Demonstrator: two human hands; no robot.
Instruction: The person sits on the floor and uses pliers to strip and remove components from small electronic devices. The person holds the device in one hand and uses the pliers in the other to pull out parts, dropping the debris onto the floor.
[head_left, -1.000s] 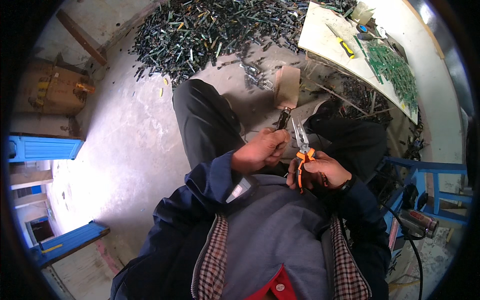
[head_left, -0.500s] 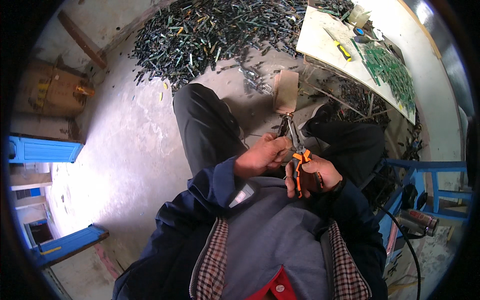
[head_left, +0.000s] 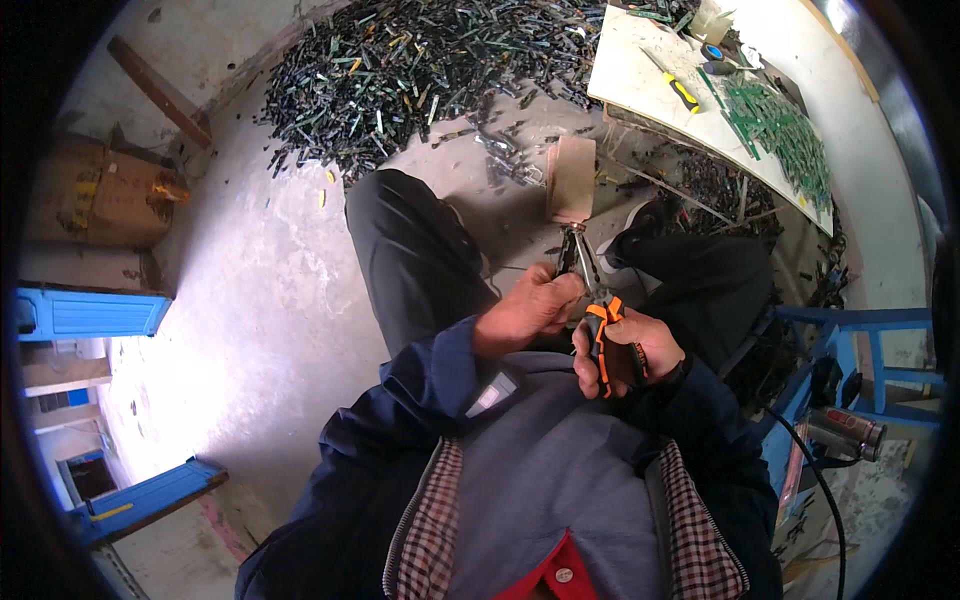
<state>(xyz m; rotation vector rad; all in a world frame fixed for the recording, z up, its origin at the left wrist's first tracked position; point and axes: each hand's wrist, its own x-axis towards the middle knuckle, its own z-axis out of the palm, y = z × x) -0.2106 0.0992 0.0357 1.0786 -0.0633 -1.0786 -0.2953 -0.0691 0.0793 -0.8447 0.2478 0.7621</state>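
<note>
My right hand (head_left: 652, 345) is wrapped round the orange-and-black handles of a pair of pliers (head_left: 598, 335), whose jaws point up and away from me. My left hand (head_left: 535, 308) is closed beside the jaws, its fingertips pinched around a narrow dark piece (head_left: 567, 252) that sticks out beyond them. What this piece is does not show clearly. A slim metallic part (head_left: 587, 262) runs beyond the jaws, close to the dark piece. Just past both hands, between my feet, stands a tan block (head_left: 572, 180).
A large heap of dark strips (head_left: 420, 75) covers the far floor. On the right, a white board (head_left: 635, 70) bears a yellow-handled screwdriver (head_left: 683, 93) and green strips (head_left: 775, 130). Blue furniture (head_left: 860, 320), a metal flask (head_left: 848, 432) and a black cable (head_left: 825, 480) are at the right.
The view has shifted slightly. My hands stay in nearly the same place, with the pliers still in the right and the dark piece in the left.
</note>
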